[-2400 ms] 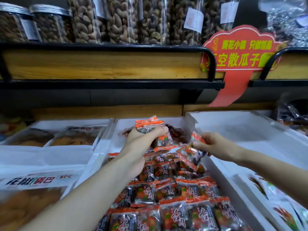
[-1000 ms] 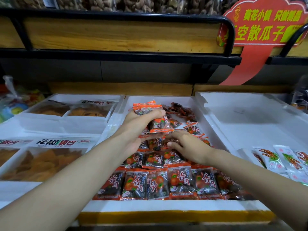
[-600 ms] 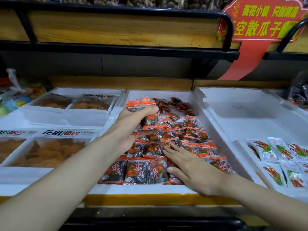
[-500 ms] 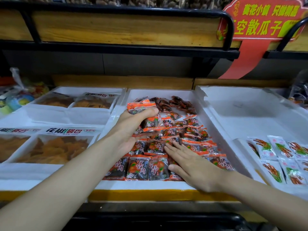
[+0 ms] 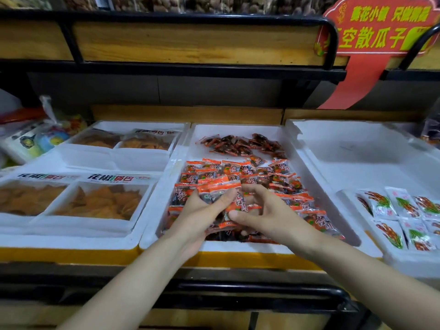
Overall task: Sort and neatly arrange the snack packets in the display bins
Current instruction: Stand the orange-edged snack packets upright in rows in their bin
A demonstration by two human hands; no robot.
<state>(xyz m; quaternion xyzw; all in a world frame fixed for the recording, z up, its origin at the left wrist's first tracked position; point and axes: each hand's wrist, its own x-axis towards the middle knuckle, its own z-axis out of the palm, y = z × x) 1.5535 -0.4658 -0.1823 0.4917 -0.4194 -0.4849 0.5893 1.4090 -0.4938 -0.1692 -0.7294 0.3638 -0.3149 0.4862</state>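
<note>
Orange-sealed, a stack (image 5: 219,192) is gripped in the left hand (image 5: 200,217), drawn forward over the near part of the foam bin (image 5: 238,131). The right hand (image 5: 266,210), flat on the front row a moment ago, has been lifted, and one packet (image 5: 241,204) is pinched by it at the stack, so placing is judged to be resuming. Beyond, glossy dark packets are laid in overlapping rows (image 5: 257,176), and a loose heap (image 5: 240,145) is left unsorted at the back.

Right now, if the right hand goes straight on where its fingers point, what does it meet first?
Probably the stack of packets gripped by the left hand; the right hand looks close to it.
</note>
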